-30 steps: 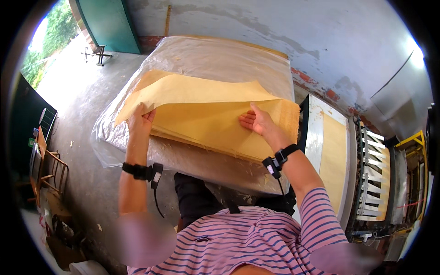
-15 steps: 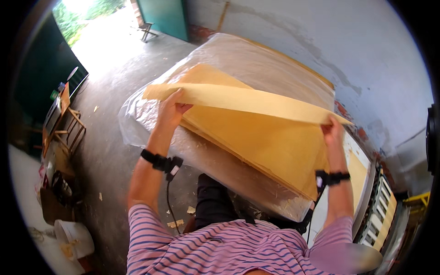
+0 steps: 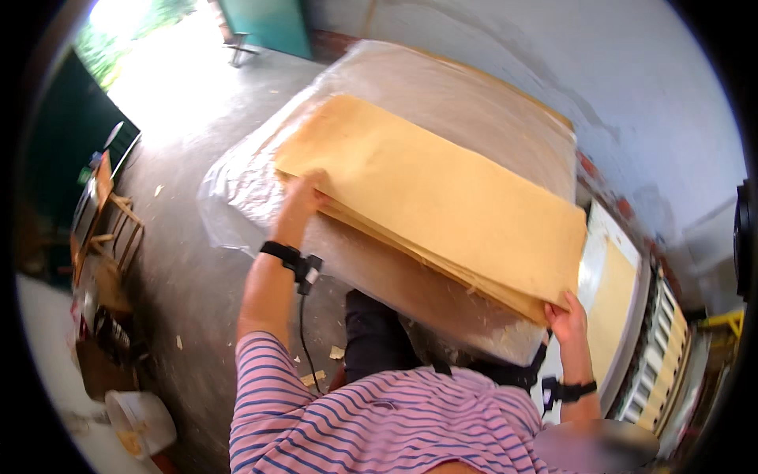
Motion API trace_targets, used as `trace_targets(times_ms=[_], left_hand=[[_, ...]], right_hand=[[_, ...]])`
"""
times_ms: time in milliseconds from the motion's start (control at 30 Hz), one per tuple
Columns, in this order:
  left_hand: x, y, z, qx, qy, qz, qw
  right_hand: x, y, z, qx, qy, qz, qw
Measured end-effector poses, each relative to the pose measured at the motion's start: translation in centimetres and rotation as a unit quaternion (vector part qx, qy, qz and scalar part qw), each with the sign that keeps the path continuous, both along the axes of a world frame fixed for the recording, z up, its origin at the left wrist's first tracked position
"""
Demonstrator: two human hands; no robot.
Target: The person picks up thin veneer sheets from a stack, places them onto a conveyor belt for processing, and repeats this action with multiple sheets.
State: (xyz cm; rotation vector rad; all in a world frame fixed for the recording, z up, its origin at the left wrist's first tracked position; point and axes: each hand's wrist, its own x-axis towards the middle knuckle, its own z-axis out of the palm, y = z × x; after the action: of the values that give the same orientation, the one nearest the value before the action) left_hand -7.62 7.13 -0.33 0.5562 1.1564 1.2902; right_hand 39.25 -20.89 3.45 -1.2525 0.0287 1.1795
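Observation:
A broad, thin tan-yellow sheet [image 3: 442, 193] lies almost flat over a pile of similar sheets [image 3: 410, 246], whose layered edges show along the near side. My left hand [image 3: 304, 199] pinches the sheet's near edge toward its left corner, slightly blurred. At the near right corner, my right hand [image 3: 566, 317] has thumb and fingers closed on the sheet. Clear, wrinkled plastic [image 3: 379, 75] spreads beneath the pile and hangs off at the left. Black bands with small devices are strapped to both my wrists.
On my right stands a white-framed surface [image 3: 604, 296] with a yellow sheet on it, beside a slatted rack [image 3: 659, 359]. A white bucket [image 3: 146, 423] and a wooden stand [image 3: 118, 225] are at the left. Scraps [image 3: 337, 352] litter the floor. A wall runs behind the plastic.
The sheet, earlier lifted and folded up between my hands, is now laid out over the pile. My right hand came down toward me; my left lowered slightly.

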Motion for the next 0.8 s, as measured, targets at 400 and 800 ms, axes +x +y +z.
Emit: trace_targets(times_ms=[400, 800], left_hand=[[-0.4, 4.2, 0.0, -0.049, 0.253, 0.083, 0.963], [1.6, -5.3, -1.9, 0.086, 0.225, 0.008, 0.971]], right_hand=[[-2.4, -1.5, 2.4, -0.122, -0.159, 0.215, 0.956], [6.3, -14.7, -8.1, -0.256, -0.435, 0.18, 0.844]])
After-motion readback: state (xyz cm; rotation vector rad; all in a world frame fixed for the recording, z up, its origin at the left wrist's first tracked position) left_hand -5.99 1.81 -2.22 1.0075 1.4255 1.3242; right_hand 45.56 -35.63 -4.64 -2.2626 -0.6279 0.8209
